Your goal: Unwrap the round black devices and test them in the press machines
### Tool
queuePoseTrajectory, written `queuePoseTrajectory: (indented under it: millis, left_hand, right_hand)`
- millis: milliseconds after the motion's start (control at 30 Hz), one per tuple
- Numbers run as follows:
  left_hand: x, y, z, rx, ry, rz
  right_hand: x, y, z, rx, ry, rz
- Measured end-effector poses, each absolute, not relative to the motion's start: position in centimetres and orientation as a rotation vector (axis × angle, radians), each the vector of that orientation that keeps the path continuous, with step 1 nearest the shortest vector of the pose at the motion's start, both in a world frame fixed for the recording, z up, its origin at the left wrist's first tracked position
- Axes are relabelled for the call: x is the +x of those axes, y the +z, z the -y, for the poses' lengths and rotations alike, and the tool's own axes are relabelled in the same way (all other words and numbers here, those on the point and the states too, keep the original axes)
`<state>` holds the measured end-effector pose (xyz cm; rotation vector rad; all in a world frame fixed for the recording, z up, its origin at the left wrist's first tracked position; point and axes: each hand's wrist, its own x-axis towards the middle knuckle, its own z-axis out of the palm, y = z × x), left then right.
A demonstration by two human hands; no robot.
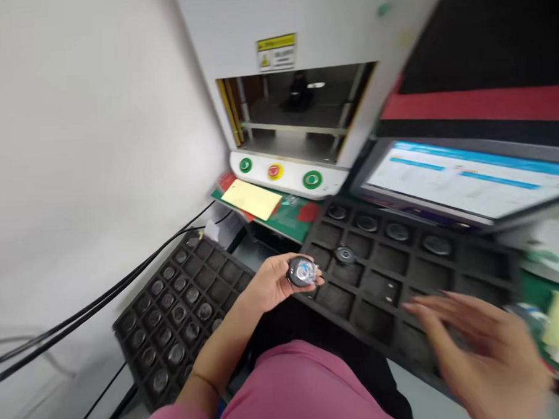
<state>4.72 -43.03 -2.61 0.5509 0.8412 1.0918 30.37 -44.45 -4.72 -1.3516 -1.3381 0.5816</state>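
Observation:
My left hand (pixel 277 282) is closed around a round black watch-like device (pixel 301 271), with a crinkled clear film on its face. It hangs near the left edge of the right-hand foam tray (pixel 372 320). My right hand (pixel 484 349), smeared by motion, is over the tray's right front part. Its fingers are stretched out, thumb apart, and I see nothing held in them. A second round dark part (pixel 345 255) sits in the tray. Along the tray's back row lie several round clear-topped pieces (pixel 397 231).
At the left, another black foam tray (pixel 212 277) bears many round pieces. Behind stands a white machine (pixel 287 178) with two green buttons and a red one. A yellow paper (pixel 251 199) lies before it. A monitor (pixel 472 176) is at the right; black cables (pixel 138 269) run left.

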Motion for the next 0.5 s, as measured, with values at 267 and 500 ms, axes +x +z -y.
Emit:
queuePoseTrajectory:
  millis: [267,500]
  left_hand:
    - [11.4,-0.5,42.9,0.573,0.975,-0.691]
    - [12.0,0.2,43.0,0.631,1.040,-0.698]
  right_hand:
    - [27.2,-0.6,45.5,-0.933,0.548,1.393]
    - [26.8,0.2,45.6,-0.872,0.617,1.458]
